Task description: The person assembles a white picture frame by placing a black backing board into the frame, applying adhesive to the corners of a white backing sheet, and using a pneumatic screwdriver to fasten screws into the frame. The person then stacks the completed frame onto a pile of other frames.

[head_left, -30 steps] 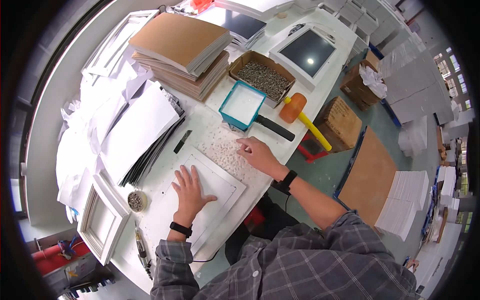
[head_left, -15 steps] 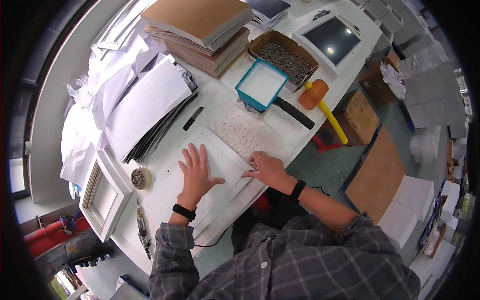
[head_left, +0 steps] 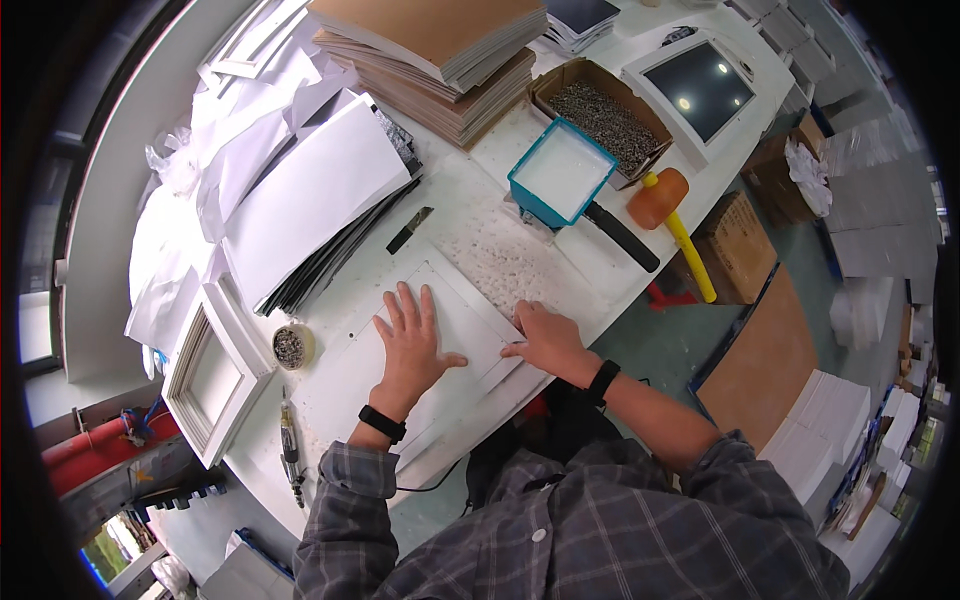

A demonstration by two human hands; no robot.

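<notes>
Lying beneath left grip (head_left: pixel 408 352): panel (head_left: pixel 468 328).

Workshop, looks like frame making or small production. Evidence: dusty white surface (head_left: pixel 600 290), mallet (head_left: pixel 658 198), craft knife (head_left: pixel 409 230), carton of small metal bits (head_left: pixel 605 115), moulded white frame (head_left: pixel 245 378), bulk brown-faced boards (head_left: pixel 430 35), more white board stacks (head_left: pixel 820 420) and a cardboard box (head_left: pixel 740 250) alongside.
</notes>
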